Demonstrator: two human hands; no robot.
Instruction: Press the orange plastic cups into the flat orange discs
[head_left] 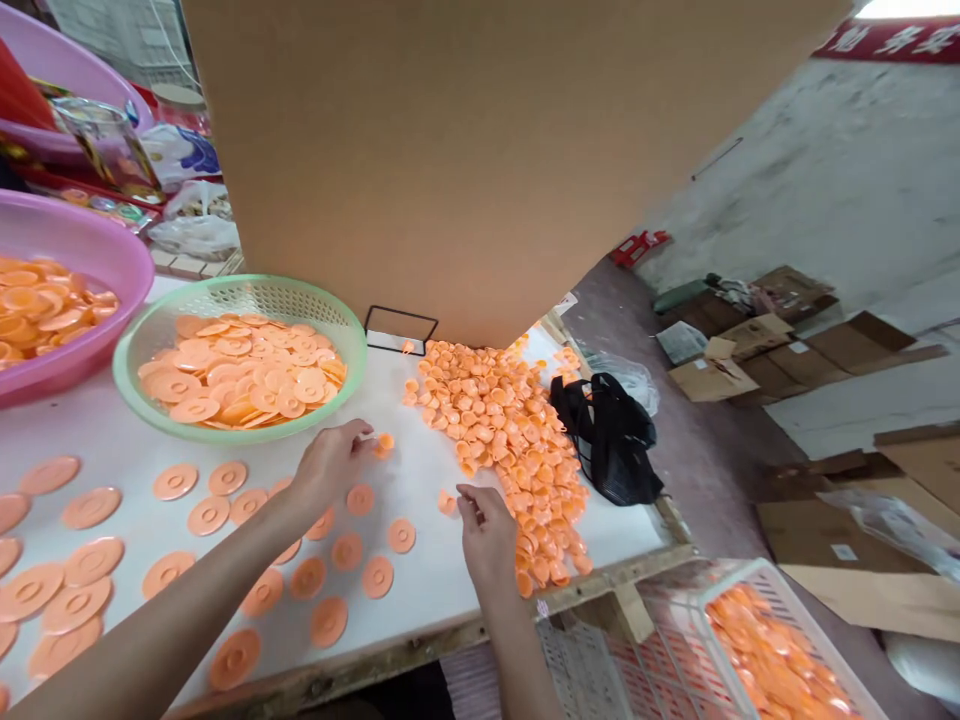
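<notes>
My left hand [330, 465] is over the white tabletop, its fingers pinched on a small orange cup-shaped piece [385, 441]. Nearer the front edge, my right hand [489, 535] has thumb and forefinger together on another small orange cup piece [447, 502]. To its right lies a large heap of similar orange cup pieces [510, 430]. Flat orange discs with a raised ring, such as this disc [377, 577], are spread across the table on the left and below my left hand. A green mesh basket [352, 335] behind that hand contains many more discs.
A large cardboard box [450, 170] stands behind the heap. At left is a pink basin [112, 225] of orange discs. A black bag [619, 450] lies near the table's right side. Below, a white crate [780, 590] contains orange pieces. Cardboard boxes [840, 530] lie on the floor.
</notes>
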